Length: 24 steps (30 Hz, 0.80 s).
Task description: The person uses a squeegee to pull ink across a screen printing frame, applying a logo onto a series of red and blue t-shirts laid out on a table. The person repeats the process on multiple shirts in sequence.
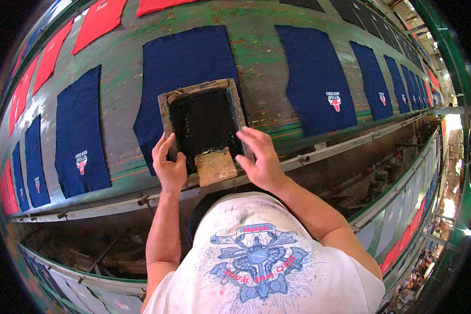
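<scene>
A wooden screen-printing frame [199, 86] with a dark, ink-smeared inside lies over the lower part of a navy cloth panel [188, 55] in front of me. My left hand [170, 165] holds the frame's left rail, its thumb toward the inside and its fingers along the outer side. On the opposite rail my right hand [262, 159] has its fingers bent over the wood, thumb lower down. Between the hands, a flat tan block, perhaps a squeegee [215, 168], leans at the frame's near end, touched by neither hand. The cloth under the frame is hidden.
Navy panels with a small red-and-white bull print [319, 78] lie left and right on the long green-stained table [256, 57]. Red panels [97, 23] lie at the far left, black ones [356, 18] far right. A metal rail [319, 155] edges the table near me.
</scene>
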Each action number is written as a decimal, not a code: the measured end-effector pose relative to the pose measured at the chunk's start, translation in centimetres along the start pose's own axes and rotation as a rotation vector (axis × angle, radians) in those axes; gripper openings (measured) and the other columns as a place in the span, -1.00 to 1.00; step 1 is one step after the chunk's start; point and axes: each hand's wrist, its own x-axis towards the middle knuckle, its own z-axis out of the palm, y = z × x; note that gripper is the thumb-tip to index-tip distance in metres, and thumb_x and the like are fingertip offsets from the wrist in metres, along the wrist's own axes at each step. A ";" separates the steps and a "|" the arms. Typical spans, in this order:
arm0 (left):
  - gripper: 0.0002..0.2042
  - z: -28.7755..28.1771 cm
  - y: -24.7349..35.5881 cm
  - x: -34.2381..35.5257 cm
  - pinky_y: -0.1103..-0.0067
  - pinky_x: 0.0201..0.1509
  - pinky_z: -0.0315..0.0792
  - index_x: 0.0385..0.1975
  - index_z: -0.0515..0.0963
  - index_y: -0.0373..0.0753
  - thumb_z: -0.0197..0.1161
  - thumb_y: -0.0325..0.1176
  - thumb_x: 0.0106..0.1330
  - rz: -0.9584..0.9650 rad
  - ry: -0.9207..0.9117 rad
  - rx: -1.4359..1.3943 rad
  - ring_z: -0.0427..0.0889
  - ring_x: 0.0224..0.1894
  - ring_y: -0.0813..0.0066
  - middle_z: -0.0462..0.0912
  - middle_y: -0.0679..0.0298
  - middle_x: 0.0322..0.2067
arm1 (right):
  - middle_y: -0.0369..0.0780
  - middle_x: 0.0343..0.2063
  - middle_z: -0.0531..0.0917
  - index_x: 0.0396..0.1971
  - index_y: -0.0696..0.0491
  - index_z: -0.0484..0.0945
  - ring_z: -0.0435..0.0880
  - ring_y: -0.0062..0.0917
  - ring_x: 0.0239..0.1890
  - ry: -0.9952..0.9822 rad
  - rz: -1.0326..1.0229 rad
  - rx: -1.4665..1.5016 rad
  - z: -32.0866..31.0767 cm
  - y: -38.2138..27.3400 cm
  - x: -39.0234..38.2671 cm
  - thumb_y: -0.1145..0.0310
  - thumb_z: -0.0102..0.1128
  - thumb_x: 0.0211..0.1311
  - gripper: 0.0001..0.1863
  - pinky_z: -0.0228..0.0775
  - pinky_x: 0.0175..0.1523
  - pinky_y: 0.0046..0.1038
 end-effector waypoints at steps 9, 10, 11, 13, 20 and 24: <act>-0.60 -0.8 2.3 -1.1 0.19 0.53 0.45 -0.05 0.81 -0.24 0.34 -0.75 0.12 0.238 0.100 0.013 0.59 0.46 -0.07 0.62 -0.13 0.46 | -0.01 0.37 0.67 0.60 0.23 0.36 0.71 -0.35 0.33 -0.105 0.549 0.866 0.1 4.5 -1.6 0.46 0.55 0.37 -0.15 0.58 0.45 -0.26; -0.60 -0.9 2.8 -1.0 0.19 0.54 0.44 -0.06 0.81 -0.24 0.34 -0.75 0.11 0.238 0.098 0.018 0.59 0.47 -0.07 0.63 -0.13 0.46 | -0.09 0.38 0.64 0.66 0.23 0.29 0.63 -0.42 0.37 -0.143 0.531 0.831 -0.3 4.5 -1.5 0.59 0.45 0.41 -0.15 0.50 0.49 -0.31; -0.60 -0.9 3.2 -0.8 0.19 0.55 0.43 -0.07 0.81 -0.25 0.34 -0.75 0.09 0.221 0.093 0.033 0.60 0.47 -0.07 0.63 -0.14 0.45 | -0.10 0.39 0.64 0.66 0.23 0.28 0.63 -0.42 0.37 -0.140 0.544 0.780 -0.6 4.6 -1.3 0.55 0.48 0.41 -0.13 0.50 0.49 -0.31; -0.58 -1.1 3.9 0.0 0.17 0.58 0.40 -0.07 0.80 -0.29 0.33 -0.76 0.04 0.267 0.112 0.028 0.60 0.48 -0.08 0.66 -0.15 0.43 | -0.09 0.39 0.64 0.67 0.23 0.28 0.65 -0.39 0.36 -0.177 0.499 0.742 -1.3 5.0 -0.6 0.50 0.52 0.40 -0.10 0.50 0.49 -0.29; -0.62 3.7 9.0 1.0 0.33 0.52 0.51 -0.03 0.74 -0.33 0.31 -0.86 0.22 0.124 0.113 -0.019 0.62 0.48 0.12 0.53 -0.09 0.52 | -0.19 0.51 0.37 0.72 0.10 0.24 0.48 -0.39 0.49 -0.137 0.186 0.878 -7.8 10.0 -0.7 0.49 0.54 0.43 -0.06 0.36 0.59 -0.27; -0.63 12.6 14.5 -0.8 0.33 0.51 0.52 -0.04 0.74 -0.33 0.32 -0.87 0.22 0.130 0.136 -0.003 0.61 0.49 0.13 0.56 -0.09 0.51 | -0.14 0.49 0.43 0.70 0.14 0.27 0.50 -0.40 0.48 -0.056 0.104 0.783 -14.8 16.6 -2.0 0.59 0.50 0.38 -0.08 0.30 0.63 -0.28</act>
